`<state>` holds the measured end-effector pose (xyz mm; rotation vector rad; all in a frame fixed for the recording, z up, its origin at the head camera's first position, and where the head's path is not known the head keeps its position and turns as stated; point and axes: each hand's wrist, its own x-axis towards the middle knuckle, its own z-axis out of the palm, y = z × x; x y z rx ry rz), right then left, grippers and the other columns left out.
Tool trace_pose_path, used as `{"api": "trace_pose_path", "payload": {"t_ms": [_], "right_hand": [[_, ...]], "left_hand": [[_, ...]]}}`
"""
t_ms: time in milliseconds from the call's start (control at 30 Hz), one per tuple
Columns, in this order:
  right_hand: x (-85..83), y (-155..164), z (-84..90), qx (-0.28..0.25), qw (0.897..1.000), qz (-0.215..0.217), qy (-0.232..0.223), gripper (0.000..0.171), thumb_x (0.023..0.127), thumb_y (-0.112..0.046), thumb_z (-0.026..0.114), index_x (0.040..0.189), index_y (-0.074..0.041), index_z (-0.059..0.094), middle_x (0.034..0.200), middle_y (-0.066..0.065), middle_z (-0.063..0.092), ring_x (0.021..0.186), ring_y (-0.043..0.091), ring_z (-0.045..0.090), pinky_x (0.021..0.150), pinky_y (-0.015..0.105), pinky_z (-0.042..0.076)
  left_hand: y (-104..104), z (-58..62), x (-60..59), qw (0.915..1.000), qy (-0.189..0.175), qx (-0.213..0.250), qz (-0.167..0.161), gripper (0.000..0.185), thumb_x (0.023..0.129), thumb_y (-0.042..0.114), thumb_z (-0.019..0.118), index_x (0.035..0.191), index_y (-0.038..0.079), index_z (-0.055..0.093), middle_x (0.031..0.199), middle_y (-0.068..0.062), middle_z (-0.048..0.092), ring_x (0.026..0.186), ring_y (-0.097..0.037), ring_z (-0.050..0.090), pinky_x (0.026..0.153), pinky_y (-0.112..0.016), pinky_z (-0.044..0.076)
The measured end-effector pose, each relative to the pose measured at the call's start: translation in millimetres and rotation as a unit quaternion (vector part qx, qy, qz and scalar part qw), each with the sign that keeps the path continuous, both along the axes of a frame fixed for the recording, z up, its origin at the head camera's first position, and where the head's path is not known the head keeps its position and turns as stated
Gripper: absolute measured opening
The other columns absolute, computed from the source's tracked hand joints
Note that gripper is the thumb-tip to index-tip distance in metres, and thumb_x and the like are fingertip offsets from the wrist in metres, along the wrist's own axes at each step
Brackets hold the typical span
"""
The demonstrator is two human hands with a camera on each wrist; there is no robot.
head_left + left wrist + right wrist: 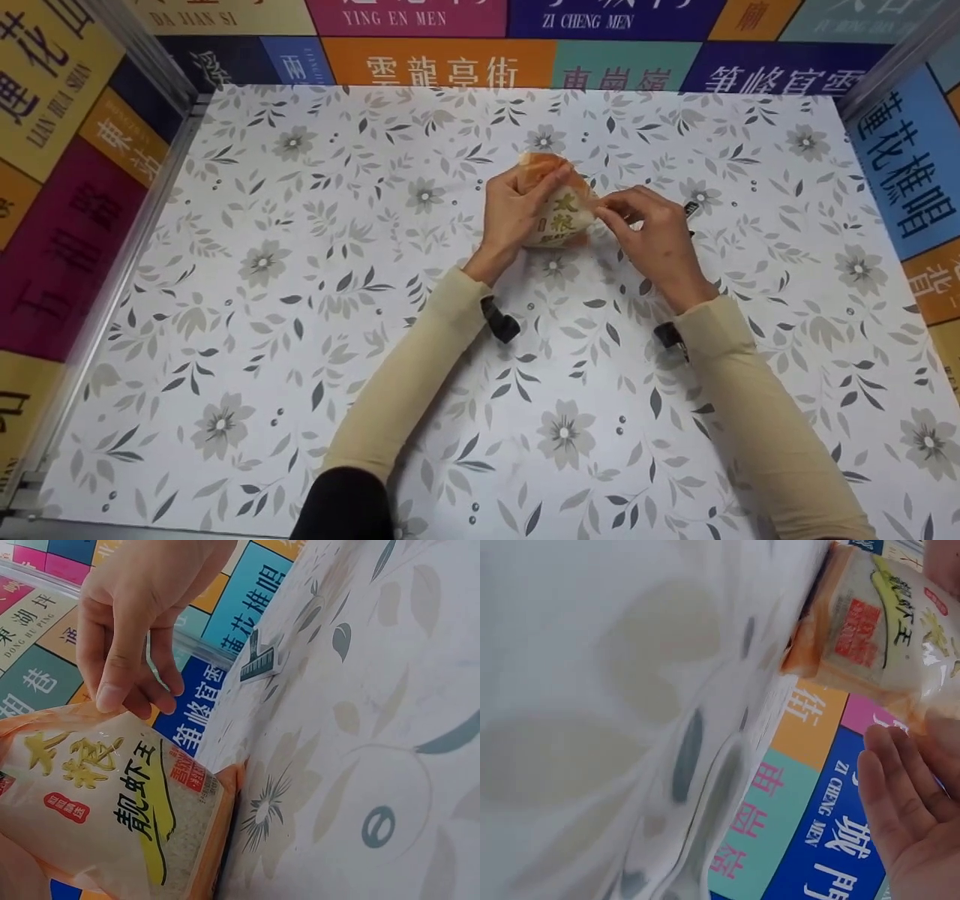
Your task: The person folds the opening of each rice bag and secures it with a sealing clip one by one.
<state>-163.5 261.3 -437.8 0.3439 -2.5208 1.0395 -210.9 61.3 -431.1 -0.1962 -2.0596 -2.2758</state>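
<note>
A plastic rice bag (562, 217) with orange edges and gold lettering stands on the flower-patterned table. The left hand (511, 210) grips its upper left side, thumb across the front. At the bag's upper right edge, the right hand (651, 229) pinches the plastic between thumb and forefinger. In the left wrist view, the right hand (135, 630) reaches down to the top edge of the rice bag (112, 795), and grains show through a clear part. The right wrist view has the bag (885, 630) at upper right, with the right hand's fingers (900, 787) beneath it.
A small black-and-white piece (691, 209) lies on the table (337, 337) just behind the right hand. Colourful panels with Chinese lettering (442, 64) border the table at the back and both sides. Black camera mounts (500, 320) sit at the wrists.
</note>
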Motion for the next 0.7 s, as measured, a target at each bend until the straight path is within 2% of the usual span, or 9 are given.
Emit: {"api": "trace_pose_path", "payload": {"t_ms": [100,200,300,400,567,667,700], "right_hand": [[2.0,5,0.9,0.014,0.999,-0.017,-0.031,0.029,0.100,-0.031,0.071,0.112,-0.004,0.076,0.104,0.012,0.078,0.088,0.024,0.073,0.079,0.031,0.058],[2.7,15,2.2,0.023,0.996,-0.049,-0.068,0.032,0.103,-0.032,0.068,0.116,-0.004,0.075,0.107,0.015,0.077,0.091,0.028,0.072,0.081,0.036,0.055],[3.1,27,5.5,0.038,0.988,-0.092,-0.116,0.031,0.103,-0.030,0.066,0.116,-0.003,0.075,0.107,0.018,0.076,0.094,0.032,0.071,0.082,0.038,0.050],[5.1,40,6.9,0.065,0.977,-0.130,-0.157,0.029,0.103,-0.028,0.066,0.115,-0.003,0.075,0.105,0.020,0.075,0.094,0.034,0.069,0.082,0.045,0.048],[11.0,63,5.6,0.096,0.963,-0.160,-0.193,0.030,0.103,-0.030,0.064,0.113,-0.004,0.074,0.104,0.020,0.074,0.091,0.034,0.066,0.076,0.044,0.045],[13.1,75,5.6,0.105,0.957,-0.173,-0.209,0.032,0.104,-0.032,0.062,0.114,-0.005,0.074,0.105,0.019,0.073,0.090,0.033,0.064,0.072,0.040,0.042],[13.4,78,5.6,0.108,0.955,-0.177,-0.212,0.032,0.104,-0.032,0.062,0.114,-0.004,0.074,0.105,0.019,0.072,0.090,0.033,0.063,0.071,0.040,0.042]], "left_hand": [[0,-0.4,0.5,1.0000,-0.003,0.005,0.002,0.028,0.093,0.019,0.081,0.114,0.002,0.079,0.108,-0.011,0.081,0.071,-0.004,0.067,0.064,-0.021,0.053],[0,-0.8,0.4,0.9999,-0.005,0.011,0.001,0.026,0.093,0.019,0.081,0.112,0.002,0.079,0.104,-0.011,0.082,0.067,-0.004,0.065,0.062,-0.020,0.052],[-1,-1.2,-0.5,0.9998,0.005,0.016,-0.002,0.019,0.093,0.019,0.080,0.095,0.000,0.079,0.106,-0.011,0.081,0.071,-0.004,0.067,0.064,-0.020,0.053],[-1,-1.9,-0.5,0.9998,0.008,0.019,-0.002,0.019,0.094,0.020,0.080,0.088,0.002,0.077,0.103,-0.009,0.082,0.073,-0.004,0.067,0.065,-0.021,0.053],[0,-3.0,0.9,0.9999,-0.001,0.014,0.003,0.022,0.093,0.023,0.081,0.082,0.005,0.074,0.074,0.001,0.075,0.060,-0.006,0.061,0.056,-0.022,0.048],[0,-3.2,0.4,0.9999,0.000,0.009,0.005,0.026,0.093,0.023,0.081,0.079,0.003,0.071,0.069,0.000,0.073,0.058,-0.006,0.058,0.054,-0.022,0.046],[0,-3.2,0.0,0.9999,0.000,0.010,0.005,0.022,0.093,0.023,0.081,0.086,0.003,0.075,0.073,-0.001,0.076,0.058,-0.006,0.059,0.054,-0.022,0.046]]}}
